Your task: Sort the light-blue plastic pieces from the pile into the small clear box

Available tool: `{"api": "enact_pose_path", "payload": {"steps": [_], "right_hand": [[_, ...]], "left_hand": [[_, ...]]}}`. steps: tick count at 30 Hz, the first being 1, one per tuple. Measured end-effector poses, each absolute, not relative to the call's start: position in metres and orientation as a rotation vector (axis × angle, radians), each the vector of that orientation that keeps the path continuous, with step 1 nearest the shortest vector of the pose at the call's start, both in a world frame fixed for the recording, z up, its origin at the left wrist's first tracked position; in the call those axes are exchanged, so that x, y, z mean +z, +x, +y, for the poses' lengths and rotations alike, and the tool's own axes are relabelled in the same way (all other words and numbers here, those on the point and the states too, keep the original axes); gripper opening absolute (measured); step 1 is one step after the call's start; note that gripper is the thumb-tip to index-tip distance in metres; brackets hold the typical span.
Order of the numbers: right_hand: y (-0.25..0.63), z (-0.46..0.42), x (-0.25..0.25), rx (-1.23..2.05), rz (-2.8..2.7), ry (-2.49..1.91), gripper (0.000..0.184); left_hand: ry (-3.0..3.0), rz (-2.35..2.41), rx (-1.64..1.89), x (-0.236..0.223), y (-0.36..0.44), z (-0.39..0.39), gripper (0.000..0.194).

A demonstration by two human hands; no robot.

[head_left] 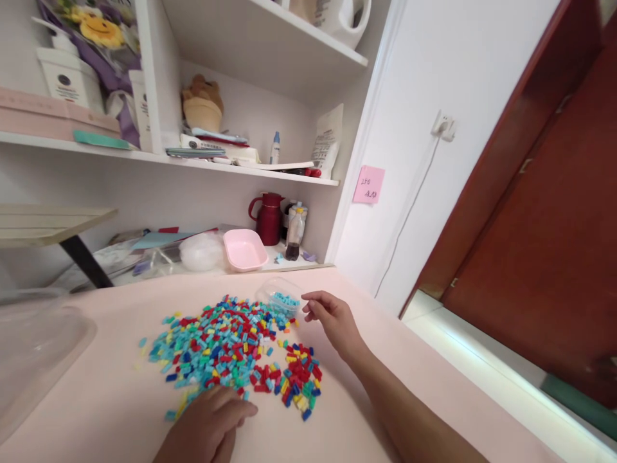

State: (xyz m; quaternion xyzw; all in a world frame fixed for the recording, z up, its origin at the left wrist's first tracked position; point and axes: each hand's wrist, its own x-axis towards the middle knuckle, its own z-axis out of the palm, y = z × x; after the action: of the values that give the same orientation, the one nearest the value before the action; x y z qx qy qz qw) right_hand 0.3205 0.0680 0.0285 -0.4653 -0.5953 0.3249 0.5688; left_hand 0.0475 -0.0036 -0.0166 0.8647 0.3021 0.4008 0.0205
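Observation:
A wide heap of small toy building bricks (226, 341), in light blue, red, yellow, green and dark blue, is spread over the pink tabletop (357, 399). Behind its right side stands a clear plastic container (267, 289) holding light blue bricks (284, 301). My right hand (332, 318) hovers just right of this container, fingers loosely bent and apart, with nothing visible in them. At the heap's near edge is my left hand (209, 418), palm down, with a digit stretched to the right; its other fingertips are partly hidden. A smaller, mostly red cluster of bricks (299, 373) lies between my hands.
A pink tray (245, 249), a dark red jug (268, 218) and a bottle with dark liquid (294, 238) stand behind the table. A large clear plastic bin (38, 360) occupies the left side. Shelves (231, 166) overhang the back; a white wall (409, 161) rises at right.

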Motion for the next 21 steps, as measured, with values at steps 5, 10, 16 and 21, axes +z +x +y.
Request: {"api": "enact_pose_path", "payload": {"steps": [5,10,16,21], "right_hand": [[0.311,0.054,0.034,0.754,-1.728,-1.139,0.022],[0.302,0.041,0.038,0.631,-2.220,-1.030,0.021],[0.297,0.043,0.025,0.462,-2.461,-0.970,0.025],[0.296,0.048,0.016,0.378,-2.464,-1.046,0.031]], "left_hand": [[2.635,1.073,1.077,-0.011,0.048,-0.012,0.026],[2.557,1.155,0.901,-0.005,0.050,-0.015,0.029],[2.554,1.151,0.881,-0.004,0.050,-0.015,0.030],[2.554,1.177,0.836,-0.005,0.049,-0.017,0.032]]}}
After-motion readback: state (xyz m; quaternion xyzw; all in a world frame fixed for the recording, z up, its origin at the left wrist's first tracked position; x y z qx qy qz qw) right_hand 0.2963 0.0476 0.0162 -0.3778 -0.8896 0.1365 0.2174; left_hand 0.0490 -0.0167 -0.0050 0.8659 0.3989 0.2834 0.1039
